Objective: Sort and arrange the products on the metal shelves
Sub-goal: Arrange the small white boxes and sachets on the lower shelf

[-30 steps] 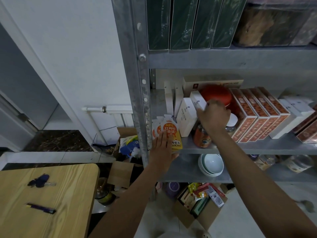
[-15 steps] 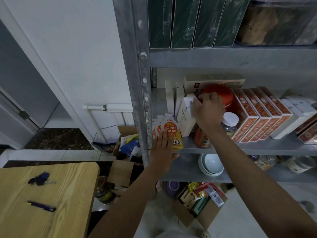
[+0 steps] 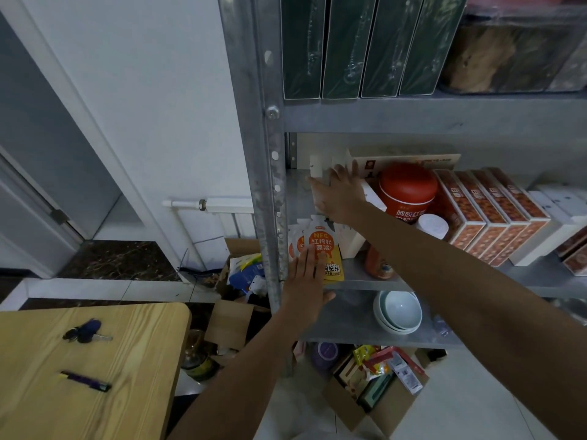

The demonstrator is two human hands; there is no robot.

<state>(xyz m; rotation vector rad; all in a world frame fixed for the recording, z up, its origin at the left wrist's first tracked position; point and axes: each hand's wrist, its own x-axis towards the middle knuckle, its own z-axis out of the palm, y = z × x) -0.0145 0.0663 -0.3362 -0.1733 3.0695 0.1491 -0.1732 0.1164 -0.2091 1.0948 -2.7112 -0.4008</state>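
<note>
While upright, pouches (image 3: 322, 242) label-forward.

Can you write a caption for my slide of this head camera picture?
Left hand rests flat on orange pouches while right hand touches white boxes on the metal shelf.

Your metal shelves (image 3: 266, 185): dull galvanised grey, faintly speckled.

Top level: you see dark green boxes (image 3: 340, 46) with a glossy sheen.

Middle level:
- pouches (image 3: 324, 246): white, with an orange disc and a yellow band at the base
- plain boxes (image 3: 316, 166): white
- jar (image 3: 408, 188): bright red, white lettering
- patterned boxes (image 3: 495, 214): white sides, faces in a dense red-orange print
- bottle (image 3: 378, 265): orange

Lower level: bowls (image 3: 398, 311), pale blue-green.

To your left:
- table (image 3: 95, 408): light yellow wood, streaky grain
- pen (image 3: 85, 381): deep purple
- key fob (image 3: 84, 331): dark blue
- floor slab (image 3: 108, 260): dark brown, marbled
- cardboard carton (image 3: 390, 414): tan
</note>
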